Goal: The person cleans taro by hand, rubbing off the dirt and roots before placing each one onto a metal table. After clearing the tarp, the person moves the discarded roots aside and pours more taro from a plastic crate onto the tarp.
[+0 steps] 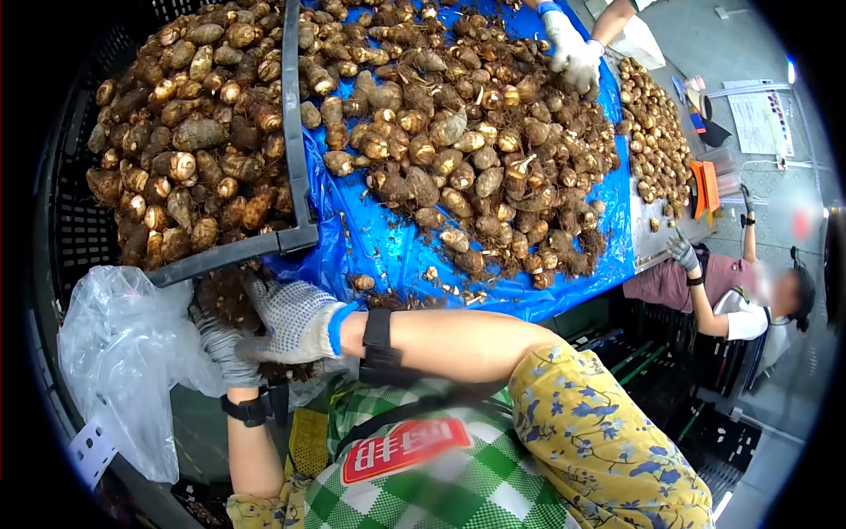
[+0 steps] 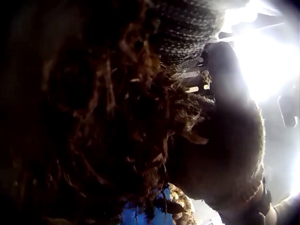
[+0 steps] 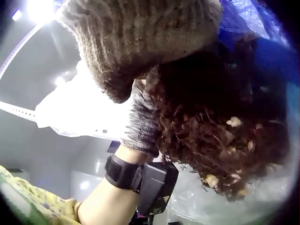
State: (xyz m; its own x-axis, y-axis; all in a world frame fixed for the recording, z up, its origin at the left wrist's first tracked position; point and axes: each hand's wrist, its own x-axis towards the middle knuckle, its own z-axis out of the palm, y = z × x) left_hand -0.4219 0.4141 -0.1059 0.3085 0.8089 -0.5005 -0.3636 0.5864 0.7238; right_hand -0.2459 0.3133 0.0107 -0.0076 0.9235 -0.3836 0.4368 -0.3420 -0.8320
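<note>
Both gloved hands hold a clump of taro with matted brown roots (image 1: 227, 298) just below the near edge of the crate. My left hand (image 1: 225, 348), in a grey knit glove, grips it from the left and below. From the right, my right hand (image 1: 300, 322), in a white glove with dark dots, has its fingers curled round it. In the right wrist view the root mass (image 3: 215, 145) hangs beside both gloves, with pale bits among the roots. It fills much of the dark left wrist view, and the fingertips there are mostly hidden.
A black crate (image 1: 298, 132) full of taro stands at the left. Taro corms (image 1: 476, 167) are heaped on a blue sheet (image 1: 344, 238). Clear plastic (image 1: 123, 344) hangs at the left. Another person's gloved hands (image 1: 577, 57) reach in at the top; another person (image 1: 740, 300) is at right.
</note>
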